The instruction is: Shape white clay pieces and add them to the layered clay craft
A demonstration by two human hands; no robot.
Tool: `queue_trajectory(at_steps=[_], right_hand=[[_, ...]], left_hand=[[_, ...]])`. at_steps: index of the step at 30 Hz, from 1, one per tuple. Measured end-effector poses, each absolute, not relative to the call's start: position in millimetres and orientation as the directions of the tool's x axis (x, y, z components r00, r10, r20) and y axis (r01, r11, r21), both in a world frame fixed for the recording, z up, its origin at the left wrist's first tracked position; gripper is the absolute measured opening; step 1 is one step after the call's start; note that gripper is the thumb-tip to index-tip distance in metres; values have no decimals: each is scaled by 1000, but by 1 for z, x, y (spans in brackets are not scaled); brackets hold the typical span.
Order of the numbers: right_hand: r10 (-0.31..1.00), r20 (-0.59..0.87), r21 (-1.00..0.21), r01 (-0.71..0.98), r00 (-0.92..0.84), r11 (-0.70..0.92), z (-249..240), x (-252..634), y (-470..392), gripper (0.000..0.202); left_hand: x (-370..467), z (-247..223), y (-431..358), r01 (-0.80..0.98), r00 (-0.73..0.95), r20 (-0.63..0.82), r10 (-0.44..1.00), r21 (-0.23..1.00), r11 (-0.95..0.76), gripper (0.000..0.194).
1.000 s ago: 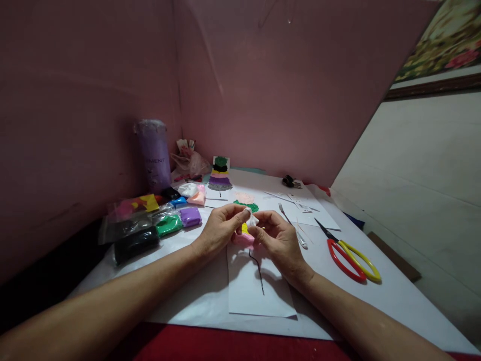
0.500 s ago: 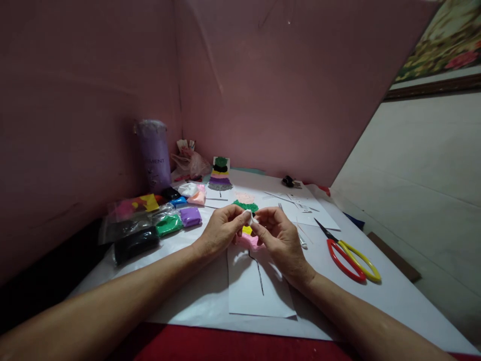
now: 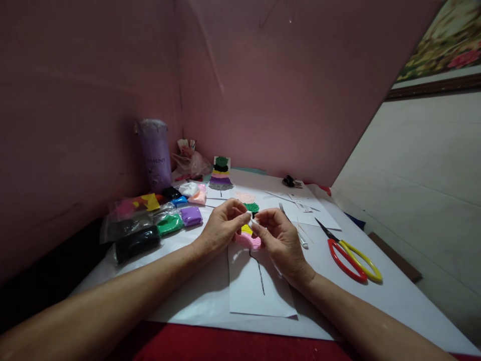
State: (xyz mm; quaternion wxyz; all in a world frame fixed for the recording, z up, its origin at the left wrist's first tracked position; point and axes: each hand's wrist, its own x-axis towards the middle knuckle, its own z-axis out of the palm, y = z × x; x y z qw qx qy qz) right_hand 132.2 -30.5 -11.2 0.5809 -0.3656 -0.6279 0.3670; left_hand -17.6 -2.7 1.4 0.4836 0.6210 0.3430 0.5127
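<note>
White tabletop (image 3: 394, 306), pink wall (image 3: 270, 100) is rising beyond the fingers (image 3: 240, 220).
Left hand (image 3: 221, 225), right hand (image 3: 281, 240): fingertips are clamping white lump (image 3: 253, 221); paper (image 3: 248, 283) is lying beneath, scissors (image 3: 347, 254) resting rightward.

Two bare forearms slant inward from either side, and I see them converge in front of the body. The left forearm (image 3: 124, 291) runs almost straight through its wrist into the bare left hand (image 3: 223, 226), thumb and bent index finger drawn together in a pinching grip. The right forearm (image 3: 361, 312) leads to the bare right hand (image 3: 281, 241), fingers curled, thumb angled inward, fingertips close to the left's.
</note>
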Motion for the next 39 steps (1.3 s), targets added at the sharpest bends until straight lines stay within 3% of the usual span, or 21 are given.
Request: queue_trajectory(at_steps=[13,39], right_hand=[[879,474,-880,15,-54,476,-12,132,-31,12],[899,434,-869,241,-50,433,-8,133,-34,21]], left_hand=[[-18,10,-11,30,395,248,885,959,-282,30],[-17,5,-7,118,305,298,905,931,-346,21]])
